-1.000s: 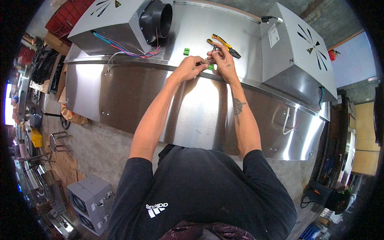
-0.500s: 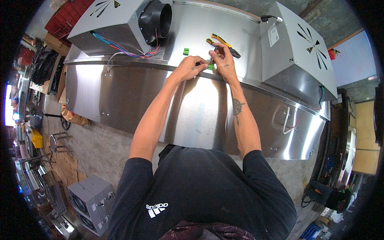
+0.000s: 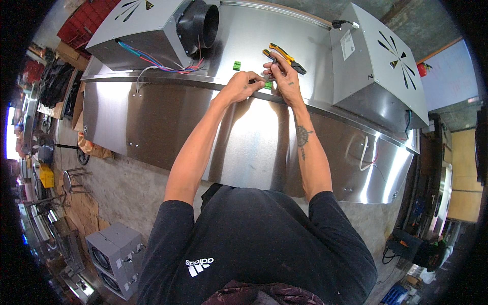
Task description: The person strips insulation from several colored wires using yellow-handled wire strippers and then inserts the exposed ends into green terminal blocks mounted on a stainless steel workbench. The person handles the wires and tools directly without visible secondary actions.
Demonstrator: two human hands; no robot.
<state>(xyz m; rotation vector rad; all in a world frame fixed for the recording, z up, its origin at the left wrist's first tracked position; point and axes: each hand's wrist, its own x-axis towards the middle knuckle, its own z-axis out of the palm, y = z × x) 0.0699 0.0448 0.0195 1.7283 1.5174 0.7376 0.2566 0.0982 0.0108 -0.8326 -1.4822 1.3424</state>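
My left hand (image 3: 240, 87) is closed in a pinch on a small green terminal block (image 3: 268, 85), near the front edge of the metal surface. In my right hand (image 3: 286, 84) is a slim screwdriver (image 3: 274, 63), held between thumb and fingers, its thin shaft pointing down at the block. Whether its tip sits in a screw is too small to tell. A second green terminal block (image 3: 237, 65) lies beyond my left hand. Just past my right fingers rest pliers (image 3: 287, 57) with yellow and black handles.
On the shiny metal hood (image 3: 244, 30) stand two grey boxes: the left box (image 3: 137, 33) has a black round duct (image 3: 203, 26) and loose coloured wires (image 3: 152, 63); the right box (image 3: 378, 66) has slots. A white cable (image 3: 364, 155) hangs from the front panel. Grey units (image 3: 116, 256) sit lower left.
My right fingers have shifted and spread a little around the screwdriver. My left hand and the terminal block stay in place.
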